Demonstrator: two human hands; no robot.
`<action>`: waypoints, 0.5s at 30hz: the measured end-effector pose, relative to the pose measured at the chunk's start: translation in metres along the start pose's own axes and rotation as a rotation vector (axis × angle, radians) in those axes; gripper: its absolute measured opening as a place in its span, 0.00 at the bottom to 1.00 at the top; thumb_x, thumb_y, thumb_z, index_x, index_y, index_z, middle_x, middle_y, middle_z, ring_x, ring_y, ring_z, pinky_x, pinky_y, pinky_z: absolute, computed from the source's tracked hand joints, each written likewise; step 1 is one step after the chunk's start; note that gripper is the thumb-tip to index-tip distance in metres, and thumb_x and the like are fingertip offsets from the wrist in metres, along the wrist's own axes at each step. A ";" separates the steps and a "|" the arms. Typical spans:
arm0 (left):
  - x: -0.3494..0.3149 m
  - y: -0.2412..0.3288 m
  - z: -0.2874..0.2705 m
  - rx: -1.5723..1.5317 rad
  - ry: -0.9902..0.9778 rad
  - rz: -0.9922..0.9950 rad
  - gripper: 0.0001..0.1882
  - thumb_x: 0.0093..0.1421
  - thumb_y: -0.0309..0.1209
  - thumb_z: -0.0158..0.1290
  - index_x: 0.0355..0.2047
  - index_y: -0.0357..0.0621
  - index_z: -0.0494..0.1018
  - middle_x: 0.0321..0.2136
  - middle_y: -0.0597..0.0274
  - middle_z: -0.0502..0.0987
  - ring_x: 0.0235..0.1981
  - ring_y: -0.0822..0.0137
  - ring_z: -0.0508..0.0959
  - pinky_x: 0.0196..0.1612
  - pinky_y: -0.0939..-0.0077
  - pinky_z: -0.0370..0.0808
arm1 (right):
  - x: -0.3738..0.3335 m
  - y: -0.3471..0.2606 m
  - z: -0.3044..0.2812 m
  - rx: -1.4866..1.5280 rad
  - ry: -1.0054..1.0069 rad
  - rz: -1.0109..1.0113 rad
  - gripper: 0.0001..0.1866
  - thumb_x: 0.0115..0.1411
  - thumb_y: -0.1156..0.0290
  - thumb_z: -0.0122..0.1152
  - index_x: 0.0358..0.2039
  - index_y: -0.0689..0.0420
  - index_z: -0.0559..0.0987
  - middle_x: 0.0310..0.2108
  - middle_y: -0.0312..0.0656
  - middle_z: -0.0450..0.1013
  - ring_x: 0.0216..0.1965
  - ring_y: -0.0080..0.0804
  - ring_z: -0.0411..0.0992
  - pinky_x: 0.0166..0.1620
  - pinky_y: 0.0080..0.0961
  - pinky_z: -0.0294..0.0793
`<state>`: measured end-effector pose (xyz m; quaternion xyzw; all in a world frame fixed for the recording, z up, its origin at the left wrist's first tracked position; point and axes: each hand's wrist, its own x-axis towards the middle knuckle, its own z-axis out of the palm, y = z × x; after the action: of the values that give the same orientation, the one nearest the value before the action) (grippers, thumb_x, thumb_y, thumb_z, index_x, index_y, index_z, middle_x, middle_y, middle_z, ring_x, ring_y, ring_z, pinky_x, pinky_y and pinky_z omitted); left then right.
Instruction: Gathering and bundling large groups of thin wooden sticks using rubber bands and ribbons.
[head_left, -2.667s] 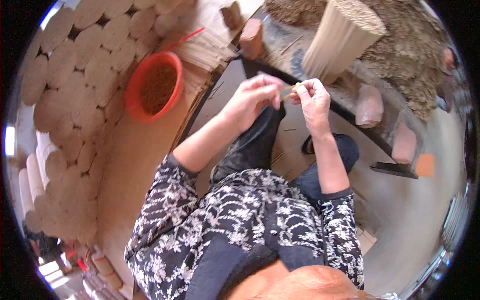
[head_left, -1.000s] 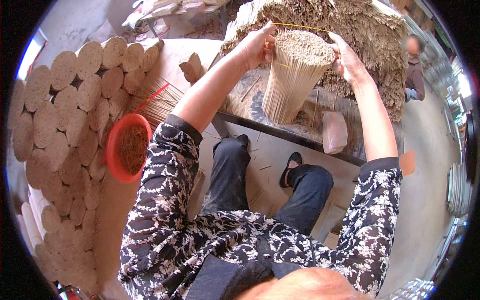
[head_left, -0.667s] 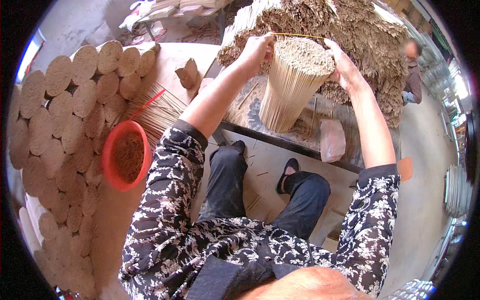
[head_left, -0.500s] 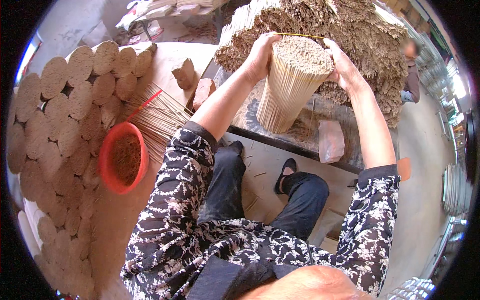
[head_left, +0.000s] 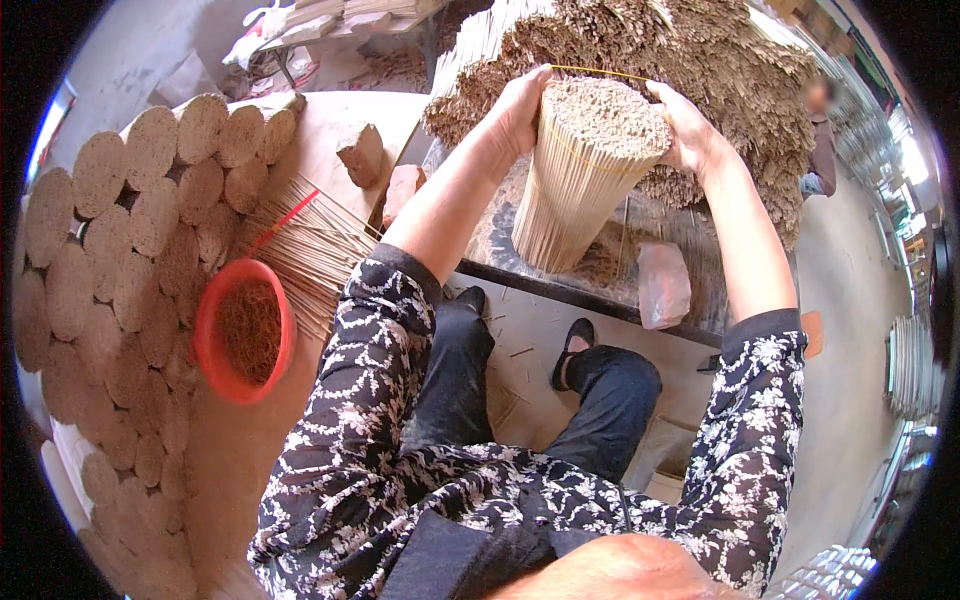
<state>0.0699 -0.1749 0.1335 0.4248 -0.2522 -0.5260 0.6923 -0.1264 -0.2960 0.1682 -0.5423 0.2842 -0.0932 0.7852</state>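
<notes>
A thick round bundle of thin pale sticks (head_left: 575,205) stands on end, leaning slightly, on a dark worktop. Its rough brown top faces up at me. A thin yellow rubber band (head_left: 602,71) is stretched taut past the far rim of that top. My left hand (head_left: 520,112), closed, grips the band at the bundle's left side. At the right side my right hand (head_left: 690,132) is closed on its other end, fingers against the bundle. A faint yellow band also circles the bundle just below its top.
A large heap of brown-ended sticks (head_left: 700,80) lies behind the bundle. A wrapped block (head_left: 664,286) sits at the worktop's front edge. On the left are a red bowl of bands (head_left: 290,335), loose sticks (head_left: 315,235), brick pieces (head_left: 361,155) and stacked bundles (head_left: 130,250). Another person (head_left: 820,140) is far right.
Both hands still hold the band stretched at the bundle's top, with barely any movement. The view has shifted slightly, so the bowl and stacked bundles appear a little lower.
</notes>
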 end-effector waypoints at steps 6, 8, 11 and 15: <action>0.003 -0.002 -0.002 -0.036 0.064 -0.009 0.18 0.67 0.38 0.41 0.44 0.35 0.70 0.36 0.50 0.77 0.37 0.61 0.78 0.45 0.61 0.75 | 0.007 0.009 -0.007 0.094 -0.062 -0.136 0.20 0.68 0.65 0.37 0.48 0.69 0.72 0.42 0.47 0.77 0.41 0.30 0.77 0.47 0.31 0.79; 0.006 -0.005 -0.005 -0.027 0.085 -0.017 0.16 0.67 0.37 0.42 0.44 0.35 0.70 0.36 0.50 0.77 0.37 0.62 0.78 0.44 0.62 0.76 | 0.004 0.012 -0.006 0.094 -0.042 -0.111 0.19 0.68 0.66 0.39 0.49 0.68 0.71 0.42 0.47 0.77 0.40 0.30 0.77 0.46 0.31 0.79; 0.005 -0.008 -0.013 -0.045 0.042 -0.031 0.15 0.65 0.34 0.44 0.45 0.33 0.69 0.35 0.49 0.77 0.36 0.61 0.78 0.43 0.62 0.76 | -0.006 0.015 -0.011 0.109 -0.029 -0.152 0.21 0.67 0.61 0.41 0.47 0.66 0.72 0.38 0.43 0.77 0.36 0.27 0.76 0.42 0.29 0.78; -0.009 -0.011 -0.019 -0.021 -0.113 0.083 0.28 0.68 0.47 0.38 0.55 0.34 0.65 0.46 0.47 0.75 0.47 0.59 0.76 0.53 0.59 0.70 | -0.015 0.037 -0.034 -0.266 0.236 -0.155 0.49 0.59 0.28 0.31 0.56 0.65 0.65 0.47 0.48 0.71 0.47 0.37 0.69 0.51 0.38 0.69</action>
<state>0.0768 -0.1616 0.1152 0.3764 -0.3028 -0.5224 0.7027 -0.1634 -0.3011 0.1314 -0.6468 0.3413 -0.1780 0.6583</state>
